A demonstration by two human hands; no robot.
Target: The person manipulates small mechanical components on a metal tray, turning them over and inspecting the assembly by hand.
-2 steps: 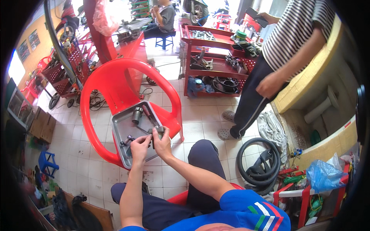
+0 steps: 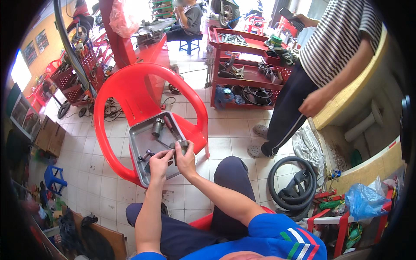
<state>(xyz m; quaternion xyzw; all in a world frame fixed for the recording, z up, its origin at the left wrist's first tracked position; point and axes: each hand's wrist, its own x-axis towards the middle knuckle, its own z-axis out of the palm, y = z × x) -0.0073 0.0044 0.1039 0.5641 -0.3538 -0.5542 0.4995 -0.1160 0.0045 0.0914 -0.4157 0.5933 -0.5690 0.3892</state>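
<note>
My right hand [image 2: 186, 161] is wrapped round a round grey metal part [image 2: 182, 145], held above the right side of a grey metal tray [image 2: 135, 149]. Close against that part, my left hand [image 2: 159, 165] is closed in a pinch; what its fingertips grip is too small to make out. Inside the tray lie a dark metal cylinder with a bright rim [image 2: 157, 128], a dark reddish handle-like tool [image 2: 168, 122] and a small purplish metal piece [image 2: 147, 154]. A thin rod runs from near the cylinder toward my hands. The tray rests on the seat of a red plastic chair [image 2: 102, 143].
A red tool trolley [image 2: 213, 65] with tools and parts stands ahead. At the right, a person in a striped shirt [image 2: 333, 47] stands holding a dark object. Black tyres or tubes [image 2: 273, 186] lie on the tiled floor. A blue stool [image 2: 54, 180] is at the left.
The whole view has shifted slightly, so the scene sits a little further right. My hands keep nearly the same hold over the tray.
</note>
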